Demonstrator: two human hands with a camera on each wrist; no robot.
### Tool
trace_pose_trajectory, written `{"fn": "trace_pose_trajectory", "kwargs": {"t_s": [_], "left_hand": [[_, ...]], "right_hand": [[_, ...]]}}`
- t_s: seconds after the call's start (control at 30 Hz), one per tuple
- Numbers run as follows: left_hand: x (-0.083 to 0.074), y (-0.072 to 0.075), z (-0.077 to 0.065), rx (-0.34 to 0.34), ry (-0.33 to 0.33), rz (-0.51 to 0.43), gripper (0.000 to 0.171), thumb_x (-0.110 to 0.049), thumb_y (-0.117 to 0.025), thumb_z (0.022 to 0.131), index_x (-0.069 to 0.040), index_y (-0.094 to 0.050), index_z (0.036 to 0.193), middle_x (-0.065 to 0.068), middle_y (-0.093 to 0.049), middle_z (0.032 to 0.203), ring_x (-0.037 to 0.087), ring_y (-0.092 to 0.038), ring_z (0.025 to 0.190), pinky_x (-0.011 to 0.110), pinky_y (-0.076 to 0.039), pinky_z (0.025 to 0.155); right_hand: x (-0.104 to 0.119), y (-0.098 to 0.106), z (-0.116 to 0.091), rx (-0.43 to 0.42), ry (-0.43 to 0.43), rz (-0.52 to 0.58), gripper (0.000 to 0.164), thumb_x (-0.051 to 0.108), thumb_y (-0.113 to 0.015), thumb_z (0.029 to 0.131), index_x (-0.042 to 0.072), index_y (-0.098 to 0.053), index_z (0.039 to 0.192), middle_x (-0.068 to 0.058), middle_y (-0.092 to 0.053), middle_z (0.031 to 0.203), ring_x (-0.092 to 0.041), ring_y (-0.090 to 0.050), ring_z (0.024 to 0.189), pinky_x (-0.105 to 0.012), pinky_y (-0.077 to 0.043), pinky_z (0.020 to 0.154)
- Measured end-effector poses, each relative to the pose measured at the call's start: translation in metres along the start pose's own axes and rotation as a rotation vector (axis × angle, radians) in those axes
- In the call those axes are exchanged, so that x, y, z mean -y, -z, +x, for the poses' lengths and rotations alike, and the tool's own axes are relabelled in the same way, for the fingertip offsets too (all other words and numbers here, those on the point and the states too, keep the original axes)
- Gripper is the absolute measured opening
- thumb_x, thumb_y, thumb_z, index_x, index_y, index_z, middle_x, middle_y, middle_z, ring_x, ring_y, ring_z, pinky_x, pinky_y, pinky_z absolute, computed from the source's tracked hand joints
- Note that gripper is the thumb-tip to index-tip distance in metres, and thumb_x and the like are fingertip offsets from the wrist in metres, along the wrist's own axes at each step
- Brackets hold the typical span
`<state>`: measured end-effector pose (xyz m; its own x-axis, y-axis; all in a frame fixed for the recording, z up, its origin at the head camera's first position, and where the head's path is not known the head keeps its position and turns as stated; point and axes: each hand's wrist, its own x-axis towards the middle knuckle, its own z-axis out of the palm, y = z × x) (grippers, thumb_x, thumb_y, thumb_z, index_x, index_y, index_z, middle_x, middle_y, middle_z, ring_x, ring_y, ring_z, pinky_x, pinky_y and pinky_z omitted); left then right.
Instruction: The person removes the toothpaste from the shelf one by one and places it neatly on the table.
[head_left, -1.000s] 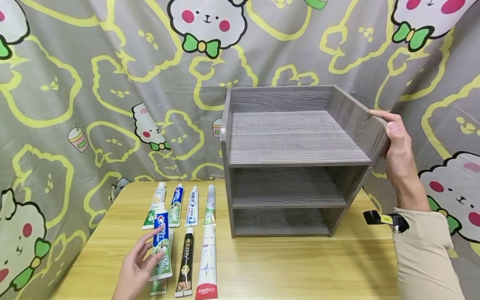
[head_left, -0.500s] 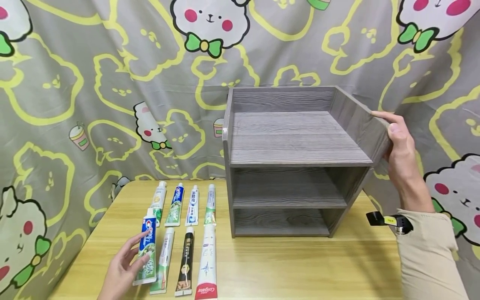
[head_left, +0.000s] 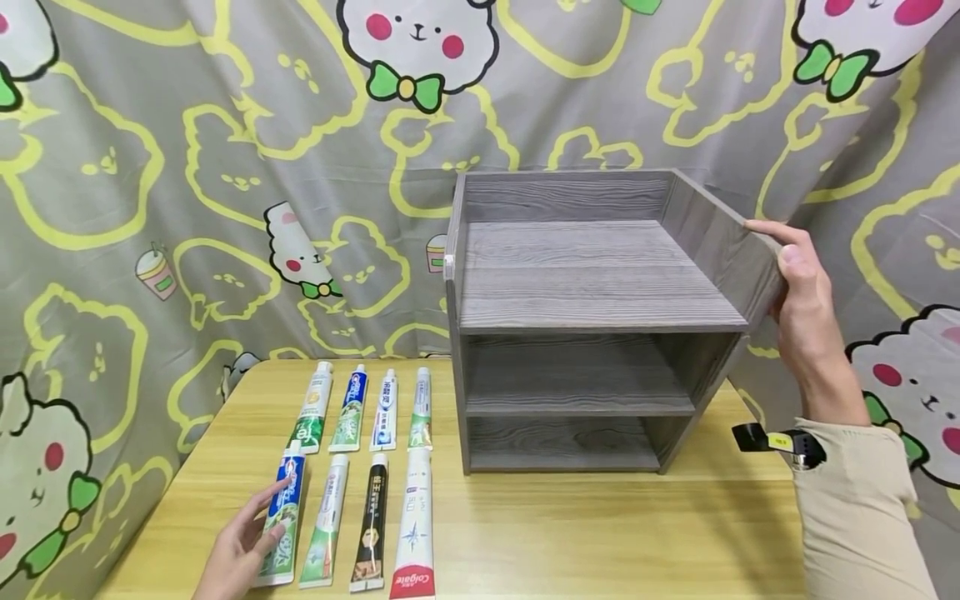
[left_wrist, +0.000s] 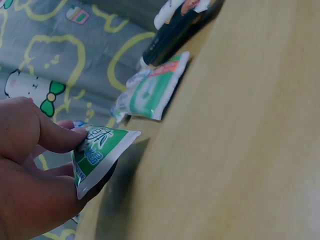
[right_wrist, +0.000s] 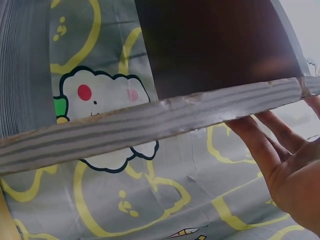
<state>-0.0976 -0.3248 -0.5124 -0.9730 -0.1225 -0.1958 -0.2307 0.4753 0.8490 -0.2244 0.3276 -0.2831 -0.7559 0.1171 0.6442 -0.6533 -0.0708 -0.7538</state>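
My left hand (head_left: 232,554) pinches a blue and green Crest toothpaste tube (head_left: 288,510) between thumb and fingers at the left end of the front row. In the left wrist view, the flat crimped end of this toothpaste tube (left_wrist: 102,152) is just above its shadow; I cannot tell whether the tube touches the table. My right hand (head_left: 806,308) rests against the right side panel of a grey wooden shelf unit (head_left: 592,275), with one finger along its top edge. In the right wrist view, straight fingers (right_wrist: 260,145) touch the panel's edge (right_wrist: 165,117).
Beside the held tube lie a green-and-white tube (head_left: 324,533), a black tube (head_left: 370,525) and a white Colgate tube (head_left: 415,517). Behind them, several more toothpaste tubes (head_left: 348,408) form a back row on the wooden table (head_left: 600,533). A patterned curtain (head_left: 247,150) hangs behind.
My left hand has carried the Crest tube leftward, from over the green-and-white tube, and lowered it beside that tube. My right hand stays on the shelf unit.
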Motion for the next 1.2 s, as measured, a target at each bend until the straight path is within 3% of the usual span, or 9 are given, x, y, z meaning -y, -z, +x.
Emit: {"fn": "trace_pose_trajectory", "kwargs": {"t_s": [0.13,0.33,0.6,0.63,0.77,0.8,0.87,1.0,1.2], "left_hand": [[0.0042,-0.0006,0.0014,0.016,0.032,0.000,0.066,0.007,-0.050,0.101,-0.012,-0.030,0.162,0.031,-0.019,0.163,0.054,-0.040,0.138,0.052,-0.047,0.106],[0.0021,-0.0023,0.0041,0.013,0.017,0.003,0.067,0.009,-0.048,0.102,-0.012,-0.029,0.162,0.031,-0.015,0.165,0.058,-0.031,0.142,0.063,-0.032,0.114],[0.0039,-0.0020,0.0022,0.007,0.065,0.052,0.066,0.008,-0.049,0.101,-0.010,-0.030,0.162,0.031,-0.019,0.164,0.050,-0.025,0.147,0.060,-0.030,0.115],[0.0039,-0.0018,0.0021,0.008,0.065,0.063,0.065,0.008,-0.049,0.101,-0.009,-0.032,0.161,0.032,-0.019,0.163,0.050,-0.024,0.148,0.058,-0.030,0.116],[0.0047,-0.0020,0.0019,-0.006,0.022,0.153,0.063,0.011,-0.050,0.098,-0.006,-0.039,0.157,0.031,-0.026,0.162,0.048,-0.029,0.146,0.031,-0.039,0.111],[0.0046,-0.0021,0.0019,-0.010,0.009,0.166,0.062,0.012,-0.049,0.098,-0.004,-0.040,0.156,0.030,-0.027,0.161,0.048,-0.029,0.146,0.031,-0.039,0.110],[0.0044,-0.0020,0.0019,-0.005,0.005,0.170,0.062,0.015,-0.047,0.096,-0.002,-0.041,0.156,0.030,-0.027,0.162,0.049,-0.026,0.147,0.031,-0.037,0.111],[0.0025,-0.0018,0.0030,0.017,0.051,0.129,0.064,0.017,-0.043,0.096,-0.002,-0.037,0.157,0.030,-0.020,0.163,0.050,-0.020,0.149,0.054,-0.026,0.115],[0.0011,-0.0032,0.0063,0.022,0.092,0.093,0.064,0.015,-0.040,0.099,-0.003,-0.031,0.159,0.031,-0.019,0.163,0.050,-0.024,0.148,0.055,-0.030,0.115]], "right_hand": [[0.0012,-0.0008,0.0002,-0.001,-0.007,0.003,0.044,0.023,-0.050,0.100,0.007,-0.061,0.140,-0.014,-0.049,0.122,-0.024,-0.050,0.087,-0.025,-0.045,0.062],[0.0011,-0.0001,-0.0016,-0.030,0.017,-0.009,0.046,0.025,-0.051,0.100,0.003,-0.059,0.141,-0.017,-0.051,0.117,-0.024,-0.051,0.084,-0.024,-0.046,0.060],[0.0025,-0.0022,-0.0027,-0.001,0.003,-0.023,0.046,0.026,-0.051,0.100,0.006,-0.058,0.141,-0.015,-0.048,0.123,-0.024,-0.049,0.090,-0.026,-0.043,0.064],[0.0028,-0.0021,-0.0029,-0.001,0.004,-0.027,0.046,0.026,-0.051,0.100,0.006,-0.059,0.141,-0.014,-0.048,0.125,-0.025,-0.048,0.091,-0.026,-0.042,0.064],[0.0031,-0.0003,-0.0029,0.001,-0.003,-0.035,0.046,0.027,-0.050,0.101,0.007,-0.059,0.141,-0.013,-0.047,0.127,-0.024,-0.048,0.093,-0.027,-0.042,0.066],[0.0031,0.0004,-0.0028,0.007,-0.004,-0.040,0.046,0.026,-0.050,0.101,0.008,-0.058,0.142,-0.013,-0.047,0.128,-0.024,-0.048,0.093,-0.028,-0.042,0.067],[0.0031,0.0015,-0.0027,0.020,-0.008,-0.054,0.045,0.026,-0.048,0.102,0.008,-0.057,0.143,-0.012,-0.046,0.129,-0.024,-0.048,0.096,-0.028,-0.041,0.069],[0.0031,0.0021,-0.0018,0.029,-0.006,-0.060,0.045,0.025,-0.046,0.102,0.009,-0.057,0.143,-0.012,-0.047,0.129,-0.024,-0.048,0.097,-0.029,-0.040,0.069],[-0.0008,0.0043,-0.0012,0.028,0.010,-0.036,0.045,0.024,-0.048,0.101,0.007,-0.058,0.142,-0.013,-0.048,0.126,-0.024,-0.049,0.094,-0.027,-0.042,0.067]]}}
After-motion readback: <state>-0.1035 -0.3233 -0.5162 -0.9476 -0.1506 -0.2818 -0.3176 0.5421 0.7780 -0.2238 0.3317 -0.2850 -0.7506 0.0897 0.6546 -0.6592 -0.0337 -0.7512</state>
